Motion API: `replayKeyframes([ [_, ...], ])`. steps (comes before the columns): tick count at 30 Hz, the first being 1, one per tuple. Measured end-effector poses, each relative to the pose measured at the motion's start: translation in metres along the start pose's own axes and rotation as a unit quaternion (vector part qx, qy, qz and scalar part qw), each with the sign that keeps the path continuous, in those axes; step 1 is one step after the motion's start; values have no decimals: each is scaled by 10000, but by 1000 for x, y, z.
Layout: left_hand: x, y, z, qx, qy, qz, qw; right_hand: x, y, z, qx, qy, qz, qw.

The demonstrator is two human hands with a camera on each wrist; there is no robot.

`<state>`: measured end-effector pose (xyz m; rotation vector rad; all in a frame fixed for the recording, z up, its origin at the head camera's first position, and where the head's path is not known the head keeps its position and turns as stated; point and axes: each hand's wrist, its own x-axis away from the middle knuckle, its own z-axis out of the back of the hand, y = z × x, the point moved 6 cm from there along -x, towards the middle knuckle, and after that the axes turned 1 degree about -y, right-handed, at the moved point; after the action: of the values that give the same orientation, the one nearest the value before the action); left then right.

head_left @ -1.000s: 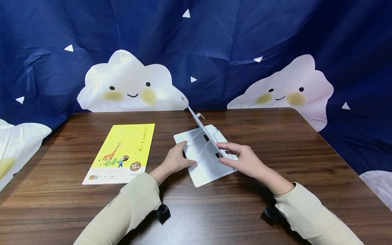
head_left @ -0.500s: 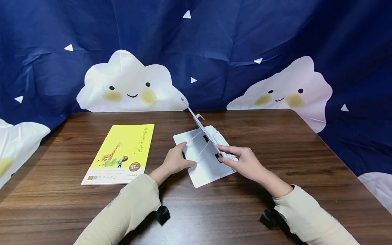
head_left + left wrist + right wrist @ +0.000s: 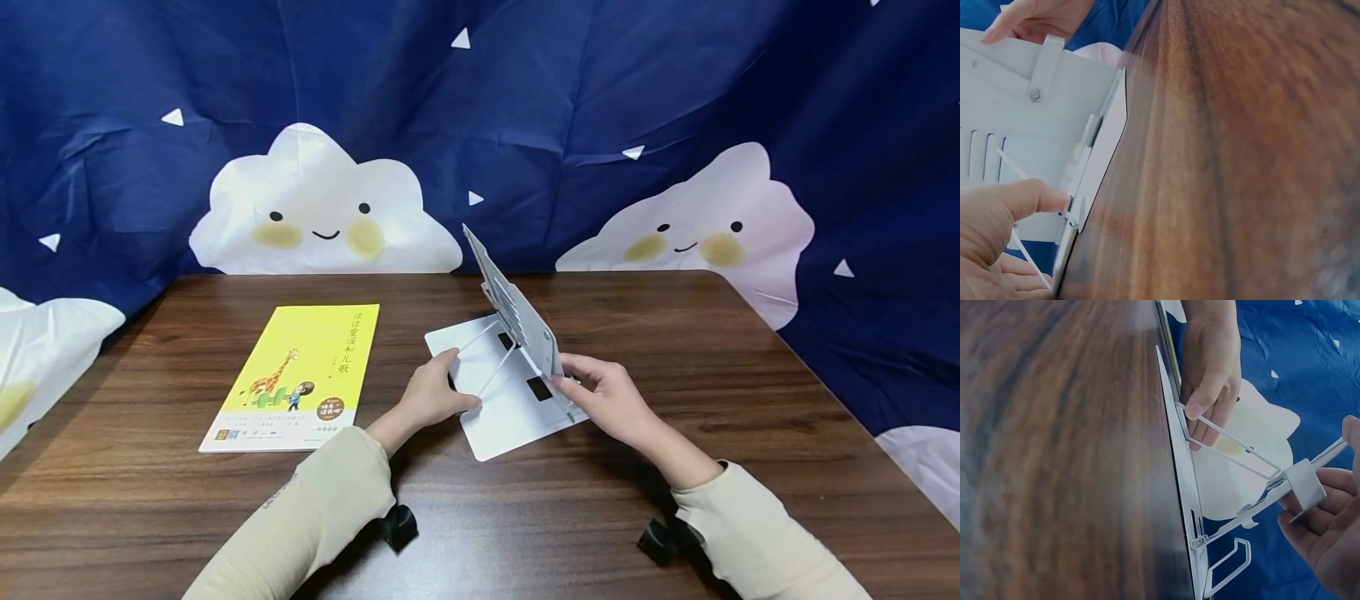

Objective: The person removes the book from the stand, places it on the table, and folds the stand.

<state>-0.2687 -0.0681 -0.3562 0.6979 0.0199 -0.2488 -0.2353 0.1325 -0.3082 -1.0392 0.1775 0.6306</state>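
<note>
A white metal book stand stands partly unfolded mid-table, its flat base plate (image 3: 502, 421) lying on the wood. Its slotted panel (image 3: 534, 325) rises at a slant above the base. A thin wire prop (image 3: 1235, 442) runs from the base to the panel. My left hand (image 3: 431, 392) pinches the base's left edge, the thumb (image 3: 1041, 195) on top beside the wire's end. With my right hand (image 3: 611, 398) I grip the panel's near right edge, thumb on one face and fingers behind. A small folded clip (image 3: 1305, 485) shows on the panel near that hand.
A yellow children's book (image 3: 300, 367) with a giraffe on its cover lies flat left of the stand. The brown wooden table (image 3: 750, 392) ends at a dark blue curtain (image 3: 517, 92) with printed clouds. Black wrist straps show under both sleeves.
The panel, seen nearly edge-on before, now shows a broad slotted face, and its upper end has swung right. My right hand has moved slightly right with it; my left hand keeps its place.
</note>
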Motion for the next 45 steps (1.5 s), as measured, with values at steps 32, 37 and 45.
replayKeyframes([
  [32,0,-1,-4,-17,-118,153,9998,10,21,24,-475,1137,-409,9915],
  [37,0,2,-3,-123,-156,44,9998,10,18,24,-588,1182,-364,9906],
  [45,0,4,-4,-160,-168,27,9997,9,19,23,-731,1140,-378,9901],
])
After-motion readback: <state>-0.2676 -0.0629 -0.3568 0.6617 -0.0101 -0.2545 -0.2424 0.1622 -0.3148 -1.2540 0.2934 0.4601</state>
